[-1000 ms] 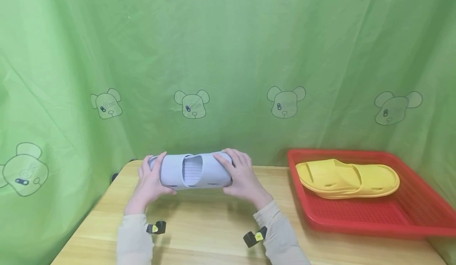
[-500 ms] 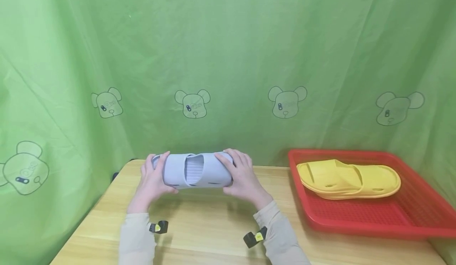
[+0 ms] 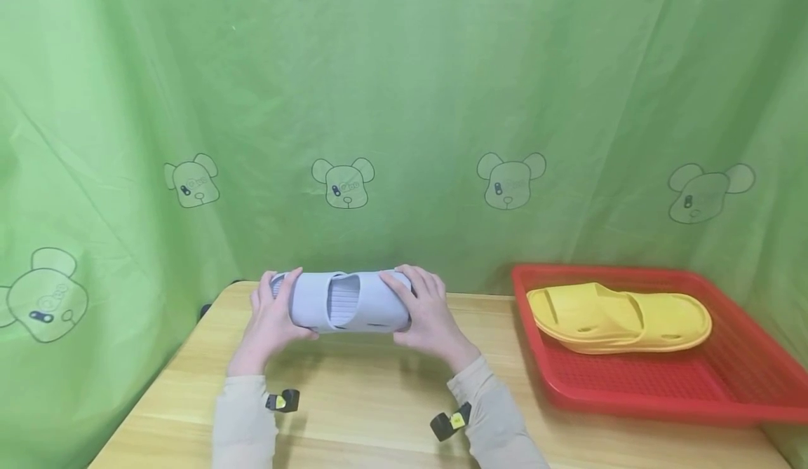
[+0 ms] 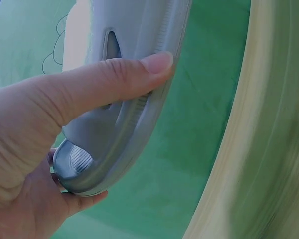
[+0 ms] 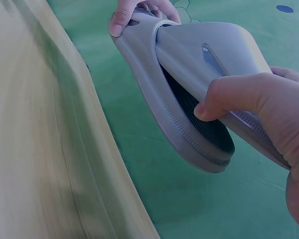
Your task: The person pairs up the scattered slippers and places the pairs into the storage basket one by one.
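Observation:
Two grey-blue slippers are fitted into each other end to end, held up over the table. In the head view my left hand [image 3: 268,322] grips the toe end of the left slipper [image 3: 309,304]; its open toe shows past my fingers. The left wrist view has that thumb [image 4: 124,77] lying along the slipper's side. My right hand [image 3: 432,318] holds the right slipper [image 3: 385,304] at the opposite end. From the right wrist, one slipper's strap [image 5: 214,45] pokes into the other's opening, and the other's heel [image 5: 209,162] sticks out below my thumb.
A red plastic basket [image 3: 631,404] stands on the right of the wooden table [image 3: 360,413], with yellow slippers [image 3: 621,318] lying in it. Behind the table hangs a green curtain [image 3: 416,104] printed with bear heads. Black wrist straps [image 3: 451,421] sit at both sleeves.
My left hand, with its slipper end, has shifted slightly right toward my right hand. The right hand stays nearly in place, and both keep their hold.

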Tool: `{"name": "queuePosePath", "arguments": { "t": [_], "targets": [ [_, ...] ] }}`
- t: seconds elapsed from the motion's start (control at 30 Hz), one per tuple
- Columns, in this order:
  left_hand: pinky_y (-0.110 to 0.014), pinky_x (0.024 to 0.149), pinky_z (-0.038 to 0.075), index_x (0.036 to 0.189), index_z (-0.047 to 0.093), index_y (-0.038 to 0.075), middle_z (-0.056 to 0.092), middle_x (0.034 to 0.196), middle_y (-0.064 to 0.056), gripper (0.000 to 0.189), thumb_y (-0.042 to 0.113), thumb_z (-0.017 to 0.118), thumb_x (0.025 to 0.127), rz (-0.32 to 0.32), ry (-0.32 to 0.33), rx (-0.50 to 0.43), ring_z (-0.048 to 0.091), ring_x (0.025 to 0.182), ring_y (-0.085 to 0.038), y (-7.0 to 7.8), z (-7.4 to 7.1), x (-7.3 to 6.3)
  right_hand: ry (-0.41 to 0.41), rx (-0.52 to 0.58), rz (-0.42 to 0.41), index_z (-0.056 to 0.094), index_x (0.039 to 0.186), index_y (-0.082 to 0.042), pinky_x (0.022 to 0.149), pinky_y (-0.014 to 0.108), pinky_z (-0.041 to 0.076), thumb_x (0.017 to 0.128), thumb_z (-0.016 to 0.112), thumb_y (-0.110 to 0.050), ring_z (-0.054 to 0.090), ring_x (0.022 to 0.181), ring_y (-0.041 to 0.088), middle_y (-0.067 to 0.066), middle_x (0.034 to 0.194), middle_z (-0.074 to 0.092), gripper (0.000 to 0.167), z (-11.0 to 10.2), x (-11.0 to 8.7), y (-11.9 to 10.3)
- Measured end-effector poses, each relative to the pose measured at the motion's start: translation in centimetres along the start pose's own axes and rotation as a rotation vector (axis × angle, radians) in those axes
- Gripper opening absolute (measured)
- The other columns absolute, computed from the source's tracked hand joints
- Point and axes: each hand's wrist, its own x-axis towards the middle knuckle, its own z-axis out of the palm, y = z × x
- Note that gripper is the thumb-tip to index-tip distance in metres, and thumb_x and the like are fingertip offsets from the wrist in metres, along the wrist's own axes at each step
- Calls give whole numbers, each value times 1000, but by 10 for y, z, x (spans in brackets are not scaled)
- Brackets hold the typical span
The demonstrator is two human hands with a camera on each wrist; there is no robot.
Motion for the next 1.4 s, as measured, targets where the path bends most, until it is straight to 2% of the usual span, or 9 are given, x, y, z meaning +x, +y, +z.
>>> {"name": "queuePosePath", "arguments": {
  "t": [0.17, 0.4, 0.53, 0.73, 1.0, 1.23, 1.4],
  "targets": [
    [-73, 98, 38, 152, 27, 30, 11, 155, -21, 126, 26, 96, 46, 5, -10, -19, 17, 136, -48, -3, 1, -1, -7, 9, -3, 40, 147, -25, 112, 51, 28, 51, 87, -22, 37, 133, 28, 10, 143, 45, 107, 0, -2, 1],
    [-75, 102, 32, 156, 15, 34, 2, 159, -22, 133, 32, 96, 50, -17, -59, -75, 9, 142, -49, -6, -3, -3, -17, 37, -10, 40, 147, -26, 114, 54, 25, 53, 86, -23, 37, 134, 29, 9, 144, 43, 105, -3, -2, 6],
    [-74, 104, 30, 156, 13, 35, 0, 160, -21, 135, 35, 96, 50, -19, -73, -86, 7, 143, -49, -8, -3, -3, -12, 40, -13, 41, 146, -25, 114, 55, 26, 52, 86, -22, 38, 134, 30, 8, 143, 44, 105, -4, -2, 7],
    [-74, 106, 27, 157, 11, 30, -3, 161, -19, 136, 35, 95, 51, -14, -72, -103, 5, 144, -50, -10, -3, -2, -13, 51, -10, 41, 146, -25, 114, 56, 25, 52, 85, -21, 38, 133, 30, 8, 143, 44, 104, -7, -1, 6],
    [-69, 112, 22, 158, 4, 20, -12, 164, -11, 141, 36, 95, 52, -50, -76, -141, 1, 148, -47, -13, -2, -2, -12, 47, 0, 41, 147, -26, 115, 54, 24, 53, 84, -22, 37, 134, 29, 7, 144, 43, 104, -7, -1, 6],
    [-71, 114, 10, 158, 6, 16, -24, 162, -10, 141, 37, 95, 51, -28, -50, -118, -13, 149, -44, -13, 2, 0, 15, 57, -19, 42, 146, -24, 112, 58, 26, 52, 84, -21, 38, 133, 30, 10, 143, 44, 102, -8, 0, 6],
    [-73, 113, 5, 158, 5, 17, -27, 161, -8, 143, 38, 95, 49, -7, -19, -104, -20, 148, -40, -10, 4, 2, 30, 55, -17, 42, 146, -25, 112, 58, 26, 51, 85, -21, 37, 133, 29, 11, 143, 44, 104, -10, 0, 7]
  ]
}}
